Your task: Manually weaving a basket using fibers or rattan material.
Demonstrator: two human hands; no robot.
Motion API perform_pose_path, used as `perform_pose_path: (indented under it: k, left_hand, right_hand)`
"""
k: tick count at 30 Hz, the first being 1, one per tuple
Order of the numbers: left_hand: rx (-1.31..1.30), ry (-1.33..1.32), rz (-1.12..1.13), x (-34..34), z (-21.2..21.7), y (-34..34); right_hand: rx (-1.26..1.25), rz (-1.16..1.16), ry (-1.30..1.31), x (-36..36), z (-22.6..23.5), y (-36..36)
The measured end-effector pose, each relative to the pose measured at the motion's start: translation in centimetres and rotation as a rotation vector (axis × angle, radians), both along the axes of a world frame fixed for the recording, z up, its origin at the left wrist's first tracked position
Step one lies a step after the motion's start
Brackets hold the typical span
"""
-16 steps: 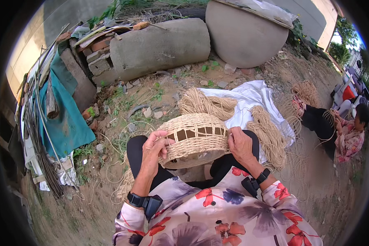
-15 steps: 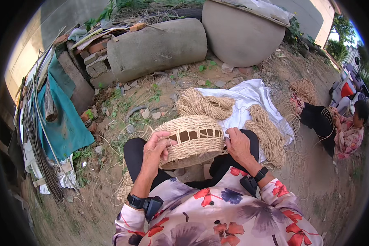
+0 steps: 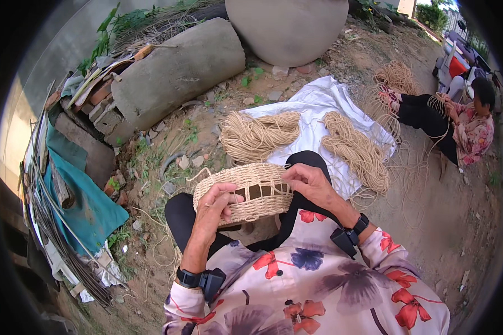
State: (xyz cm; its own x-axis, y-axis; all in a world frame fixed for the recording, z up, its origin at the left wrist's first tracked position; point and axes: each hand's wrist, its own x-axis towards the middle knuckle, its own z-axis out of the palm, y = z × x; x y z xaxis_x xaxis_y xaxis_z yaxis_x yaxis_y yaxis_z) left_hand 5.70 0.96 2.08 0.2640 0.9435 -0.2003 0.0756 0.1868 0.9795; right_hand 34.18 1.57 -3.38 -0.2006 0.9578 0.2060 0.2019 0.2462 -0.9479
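Observation:
A round basket (image 3: 254, 211) of pale twisted straw cord rests on its side between my knees. A band of open gaps crossed by upright cords runs around its wall. My left hand (image 3: 213, 202) grips the wall at the left, its thumb and forefinger beside the gaps. At the basket's upper right, my right hand (image 3: 310, 183) is closed in a pinch, fingertips against the weave. What lies between those fingertips is too small to make out. Beyond the basket lie two coiled bundles of the same cord, a left bundle (image 3: 257, 135) and a right bundle (image 3: 356, 151).
A white sheet (image 3: 313, 106) lies under the bundles. At the right, another person (image 3: 469, 125) sits on the ground handling cord, near a cord heap (image 3: 398, 77) and a parked scooter (image 3: 458, 64). A concrete cylinder (image 3: 179, 70), a large rounded vat (image 3: 288, 30) and teal cloth (image 3: 84, 190) border the yard.
The view has swung to the right. My right hand has moved from the basket's right side to its upper right, and the basket has tilted a little. The left hand keeps its hold.

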Motion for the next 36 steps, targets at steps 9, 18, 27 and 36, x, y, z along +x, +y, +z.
perform_pose_path:
  k: [9, 18, 27, 36]
  left_hand:
    - [0.367, 0.547, 0.048, 1.5, 0.9, -0.4]
    - [0.323, 0.120, 0.107, 0.4, 0.9, -0.4]
    - [0.758, 0.773, 0.507, -9.0, 4.6, 0.3]
    - [0.640, 1.014, 0.319, -9.2, -2.0, -3.7]
  right_hand:
    - [-0.150, 0.136, 0.258, -2.2, -0.8, -1.2]
    - [-0.185, -0.001, 0.236, -0.4, -1.0, -1.9]
    - [-0.225, -0.021, 0.204, 0.5, -1.1, -1.9]
    - [-0.198, -0.164, 0.077, 0.5, 0.5, -0.6]
